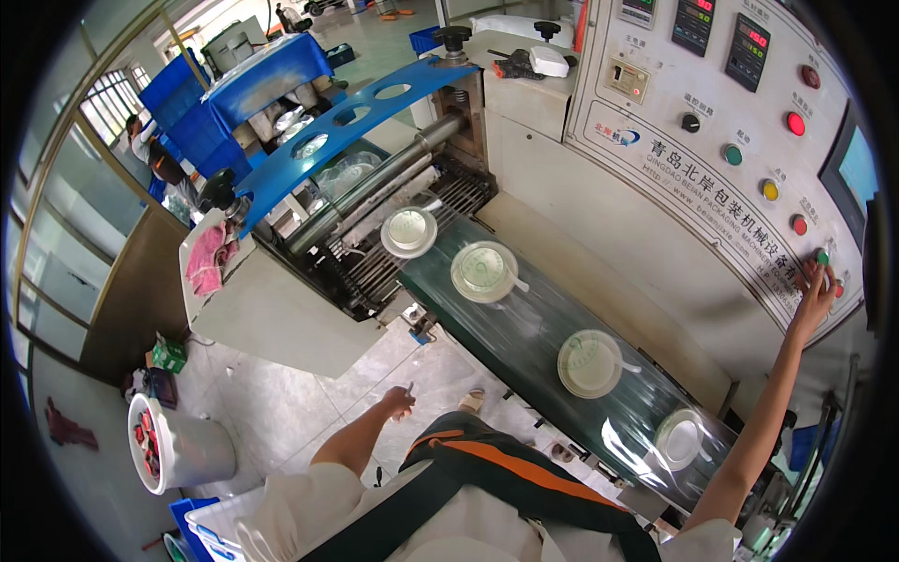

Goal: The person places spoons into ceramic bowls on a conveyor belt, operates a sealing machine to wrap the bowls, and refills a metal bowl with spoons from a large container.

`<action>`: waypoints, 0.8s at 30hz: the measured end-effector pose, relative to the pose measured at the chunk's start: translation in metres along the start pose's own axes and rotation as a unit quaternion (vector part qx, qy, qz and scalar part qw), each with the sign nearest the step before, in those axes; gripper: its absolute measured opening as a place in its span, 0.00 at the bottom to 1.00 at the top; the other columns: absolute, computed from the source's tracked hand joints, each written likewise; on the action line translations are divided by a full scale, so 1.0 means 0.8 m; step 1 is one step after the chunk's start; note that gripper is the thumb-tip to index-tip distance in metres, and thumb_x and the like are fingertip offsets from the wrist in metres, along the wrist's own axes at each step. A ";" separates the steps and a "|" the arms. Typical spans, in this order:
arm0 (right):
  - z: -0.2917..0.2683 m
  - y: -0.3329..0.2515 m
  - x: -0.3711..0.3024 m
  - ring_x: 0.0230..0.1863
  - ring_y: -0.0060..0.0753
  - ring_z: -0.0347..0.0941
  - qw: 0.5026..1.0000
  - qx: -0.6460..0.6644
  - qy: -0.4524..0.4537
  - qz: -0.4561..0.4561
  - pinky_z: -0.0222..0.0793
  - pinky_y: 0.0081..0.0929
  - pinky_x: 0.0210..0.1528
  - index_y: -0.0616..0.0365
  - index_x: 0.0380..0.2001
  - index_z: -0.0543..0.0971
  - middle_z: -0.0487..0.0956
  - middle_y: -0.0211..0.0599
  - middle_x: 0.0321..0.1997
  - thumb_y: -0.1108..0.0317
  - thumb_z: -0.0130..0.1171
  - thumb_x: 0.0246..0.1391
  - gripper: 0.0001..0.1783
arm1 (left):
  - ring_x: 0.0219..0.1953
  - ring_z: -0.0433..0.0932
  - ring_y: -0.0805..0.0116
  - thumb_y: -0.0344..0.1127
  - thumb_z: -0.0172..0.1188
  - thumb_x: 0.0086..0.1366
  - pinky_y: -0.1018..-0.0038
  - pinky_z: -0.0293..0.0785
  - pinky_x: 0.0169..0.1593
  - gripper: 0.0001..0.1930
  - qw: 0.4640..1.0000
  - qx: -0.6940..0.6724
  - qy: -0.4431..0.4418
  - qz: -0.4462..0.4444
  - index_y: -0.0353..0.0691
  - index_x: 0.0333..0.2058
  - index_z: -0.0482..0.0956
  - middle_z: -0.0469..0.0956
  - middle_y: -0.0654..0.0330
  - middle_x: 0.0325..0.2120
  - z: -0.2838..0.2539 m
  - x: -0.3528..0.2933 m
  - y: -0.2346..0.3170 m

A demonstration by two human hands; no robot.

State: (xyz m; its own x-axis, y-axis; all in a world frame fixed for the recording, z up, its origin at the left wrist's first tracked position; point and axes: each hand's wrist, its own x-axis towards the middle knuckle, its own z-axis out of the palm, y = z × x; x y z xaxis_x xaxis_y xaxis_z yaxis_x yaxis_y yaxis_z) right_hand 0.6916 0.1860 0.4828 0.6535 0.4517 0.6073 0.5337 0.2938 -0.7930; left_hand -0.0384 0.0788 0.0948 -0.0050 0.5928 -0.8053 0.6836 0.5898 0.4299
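Note:
On the control panel, my right hand reaches up with its fingers stretched out. A fingertip touches a green push button. My left hand hangs above the tiled floor, left of the conveyor, with its fingers curled closed. Something small and thin seems to stick out of it, too small to name. Several stacks of pale dishes, each with a thin handle-like piece beside it, lie under clear film on the green conveyor belt. One dish stack sits at the roller end; another dish stack lies nearer me.
A blue plate with round holes spans the machine above a metal roller. A pink cloth lies on the machine's left side. A white bucket of red pieces stands on the floor at left. Far off, a person is partly visible.

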 end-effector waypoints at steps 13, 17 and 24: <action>-0.032 0.021 0.038 0.32 0.28 0.75 0.997 -0.072 -0.017 -0.018 0.73 0.19 0.29 0.64 0.42 0.64 0.76 0.44 0.32 0.63 0.50 0.54 0.17 | 0.29 0.77 0.68 0.46 0.55 0.48 0.71 0.72 0.33 0.10 0.983 0.170 -0.061 -0.023 0.55 0.30 0.78 0.77 0.64 0.27 0.013 0.041 -0.169; -0.036 0.022 0.037 0.32 0.29 0.75 0.997 -0.077 -0.019 -0.020 0.72 0.19 0.30 0.64 0.41 0.64 0.77 0.44 0.33 0.63 0.50 0.53 0.16 | 0.18 0.76 0.68 0.44 0.52 0.51 0.74 0.73 0.25 0.11 0.990 0.135 -0.025 0.041 0.43 0.25 0.77 0.77 0.64 0.16 -0.002 0.028 -0.126; -0.032 0.017 0.034 0.32 0.29 0.75 0.997 -0.075 -0.031 -0.016 0.71 0.18 0.29 0.62 0.41 0.64 0.77 0.44 0.32 0.62 0.50 0.53 0.17 | 0.13 0.74 0.65 0.38 0.51 0.52 0.70 0.72 0.17 0.10 0.999 -0.037 0.006 -0.015 0.36 0.23 0.74 0.76 0.57 0.15 -0.018 -0.005 -0.053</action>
State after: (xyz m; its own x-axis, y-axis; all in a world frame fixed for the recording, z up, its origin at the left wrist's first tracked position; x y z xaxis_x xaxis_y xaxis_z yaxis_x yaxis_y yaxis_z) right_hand 0.7307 0.1804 0.4895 0.6034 0.4970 0.6236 0.6309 0.1807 -0.7546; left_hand -0.0779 0.0594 0.0853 -0.0334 0.5797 -0.8141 0.6266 0.6468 0.4348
